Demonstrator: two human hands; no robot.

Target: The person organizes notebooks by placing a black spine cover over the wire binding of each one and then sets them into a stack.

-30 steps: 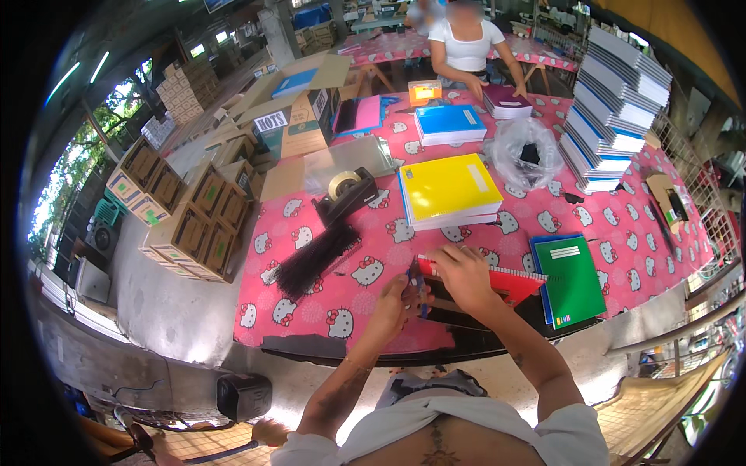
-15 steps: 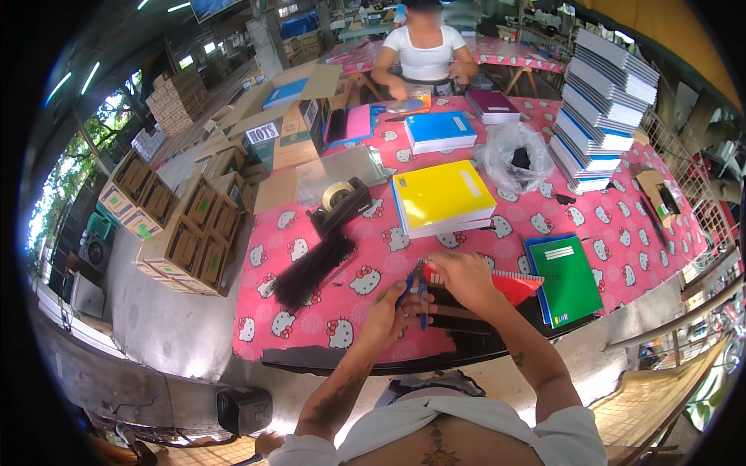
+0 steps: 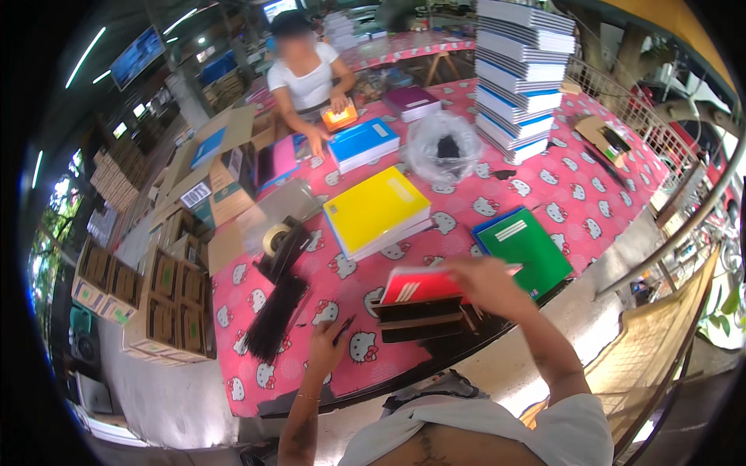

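Note:
Low over the near edge of the table, my left hand (image 3: 326, 347) is closed on pliers (image 3: 343, 330), whose dark end sticks up past the fingers. A red notebook (image 3: 416, 285) leans upright against a dark slotted stand (image 3: 420, 320). My right hand (image 3: 493, 286), slightly blurred, grips the notebook's right end; the fingertips are partly hidden. Just beyond that hand lies a green notebook (image 3: 535, 247) on top of a blue one. A bundle of thin black strands (image 3: 276, 320) rests left of the pliers.
A tape dispenser (image 3: 286, 247), yellow notebook stack (image 3: 381, 208), blue notebook stack (image 3: 364, 146) and plastic bag (image 3: 444, 151) stand farther back. A tall notebook pile (image 3: 517, 85) rises behind. Across the table, a person (image 3: 307, 78) handles an orange item. Cartons (image 3: 175, 303) are left of the table.
My left hand has moved away from the notebook with the pliers. The red notebook now stands against the stand, held by my right hand at its right end. The view has swung right.

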